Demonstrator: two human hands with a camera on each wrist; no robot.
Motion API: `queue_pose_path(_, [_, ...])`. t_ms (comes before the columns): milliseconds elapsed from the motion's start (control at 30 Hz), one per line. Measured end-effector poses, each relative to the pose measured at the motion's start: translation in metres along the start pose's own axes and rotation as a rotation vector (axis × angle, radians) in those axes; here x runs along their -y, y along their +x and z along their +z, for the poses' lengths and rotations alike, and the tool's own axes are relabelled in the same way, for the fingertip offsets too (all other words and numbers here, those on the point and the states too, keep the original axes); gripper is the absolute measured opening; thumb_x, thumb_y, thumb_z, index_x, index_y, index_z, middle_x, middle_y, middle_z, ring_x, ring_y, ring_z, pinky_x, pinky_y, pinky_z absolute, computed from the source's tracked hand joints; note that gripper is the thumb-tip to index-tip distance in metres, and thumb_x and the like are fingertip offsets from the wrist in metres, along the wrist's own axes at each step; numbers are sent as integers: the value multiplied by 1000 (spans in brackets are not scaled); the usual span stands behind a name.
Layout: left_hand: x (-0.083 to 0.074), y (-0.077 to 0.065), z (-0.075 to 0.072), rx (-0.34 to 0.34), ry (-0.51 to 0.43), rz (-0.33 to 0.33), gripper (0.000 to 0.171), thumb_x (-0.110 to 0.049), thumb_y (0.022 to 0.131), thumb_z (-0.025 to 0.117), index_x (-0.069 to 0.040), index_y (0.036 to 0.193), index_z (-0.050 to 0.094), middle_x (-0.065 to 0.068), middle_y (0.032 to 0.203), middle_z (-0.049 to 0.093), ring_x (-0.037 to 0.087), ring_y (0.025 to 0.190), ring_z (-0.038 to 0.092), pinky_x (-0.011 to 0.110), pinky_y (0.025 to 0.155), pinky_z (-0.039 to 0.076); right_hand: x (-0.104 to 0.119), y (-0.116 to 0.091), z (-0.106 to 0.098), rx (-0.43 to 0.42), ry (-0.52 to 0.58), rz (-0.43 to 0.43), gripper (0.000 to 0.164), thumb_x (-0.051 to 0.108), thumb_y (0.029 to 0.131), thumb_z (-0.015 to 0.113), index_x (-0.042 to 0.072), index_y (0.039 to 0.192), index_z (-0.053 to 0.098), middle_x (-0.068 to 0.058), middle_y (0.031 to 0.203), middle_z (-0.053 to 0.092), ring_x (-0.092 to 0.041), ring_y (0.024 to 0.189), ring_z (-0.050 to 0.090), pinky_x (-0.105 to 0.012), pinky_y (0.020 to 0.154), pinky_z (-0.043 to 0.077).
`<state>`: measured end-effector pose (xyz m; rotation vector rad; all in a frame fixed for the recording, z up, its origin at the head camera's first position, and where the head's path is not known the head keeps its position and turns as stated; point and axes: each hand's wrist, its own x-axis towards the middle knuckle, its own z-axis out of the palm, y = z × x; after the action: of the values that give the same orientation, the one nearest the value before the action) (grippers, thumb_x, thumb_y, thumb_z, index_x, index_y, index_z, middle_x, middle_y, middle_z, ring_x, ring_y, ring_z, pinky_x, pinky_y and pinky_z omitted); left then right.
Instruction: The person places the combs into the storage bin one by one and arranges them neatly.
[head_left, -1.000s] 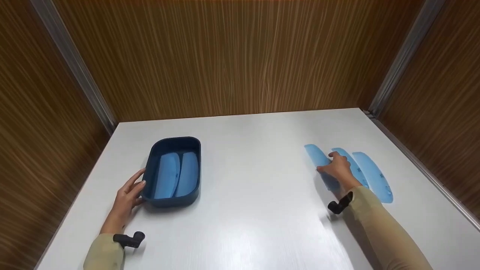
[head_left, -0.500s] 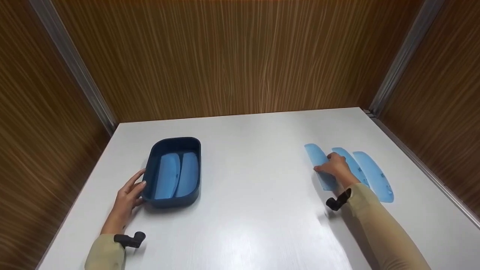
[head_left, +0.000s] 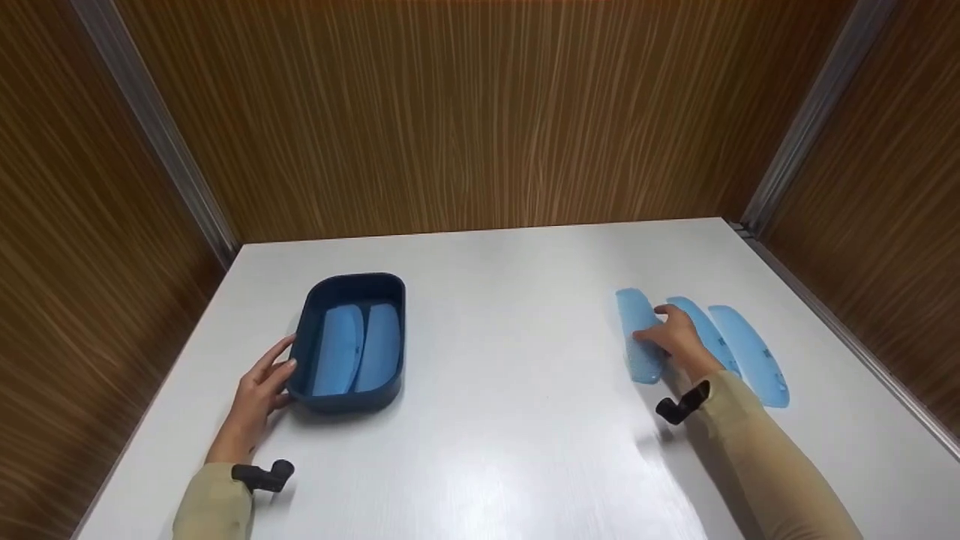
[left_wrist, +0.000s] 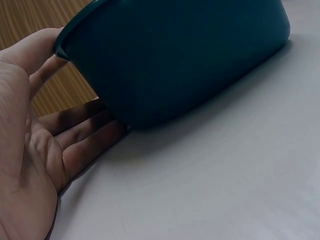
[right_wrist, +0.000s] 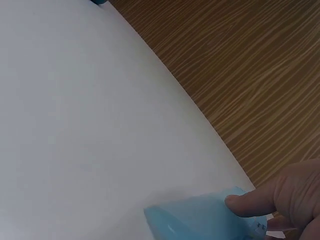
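My left hand [head_left: 259, 386] holds the left side of a dark blue bin [head_left: 341, 405], thumb at the rim, the other fingers against its outer wall. Two light-blue curved strips lie side by side inside: a left strip [head_left: 337, 349] and a right strip [head_left: 380, 349]. At the right, my right hand [head_left: 677, 337] pinches a translucent light-blue curved strip [head_left: 636, 330] by its right edge. The right wrist view shows the thumb [right_wrist: 252, 201] on top of this strip [right_wrist: 195, 217], which bends; the fingers behind are partly hidden.
Two more light-blue strips, a nearer one [head_left: 697, 322] and an outer one [head_left: 746, 352], lie right of my right hand, with small dark marks along their edges. Wood-grain panels [head_left: 480, 112] enclose the white table [head_left: 510, 375] at the back and both sides.
The strip in my right hand has turned straighter, its near end swinging left and away from the neighbouring strips. My left hand and the bin keep their place.
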<state>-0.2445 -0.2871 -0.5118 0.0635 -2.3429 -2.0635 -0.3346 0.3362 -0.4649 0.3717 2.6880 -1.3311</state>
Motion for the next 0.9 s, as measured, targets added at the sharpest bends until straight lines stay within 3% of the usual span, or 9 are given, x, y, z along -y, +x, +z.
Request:
queue_pose_path(167, [0,0,-1,-5,8,12,56,-44,93,53,-32,144,34,16,137,43,31,122,44,27,82,48,0,-6,-1,44,146,39,80,14,82,69,-8,142,20,-35,138,30,-45,119,43,-46,88,45])
queue_pose_path(433, [2,-1,0,-12,10,22,56,-44,93,53,-31,144,35,17,134,46,27,118,49,27,80,49,-3,-11,0,74,306,79,77,11,85,65,-1,145,19,-30,139,33,-29,104,50,-32,73,49])
queue_pose_path(700, [2,-1,1,-15,12,11,53,-39,95,51,-32,144,34,17,134,45,32,121,46,28,81,48,-3,-16,2,100,413,130,76,11,87,65,3,147,19,-24,137,36,-19,93,55,-28,74,49])
queue_pose_path(900, [-1,-1,2,-3,-18,25,56,-40,94,52,-28,145,33,19,135,44,33,121,46,29,82,48,-2,-21,6,145,486,132,74,9,87,64,3,147,20,-18,120,47,-17,76,57,-30,67,49])
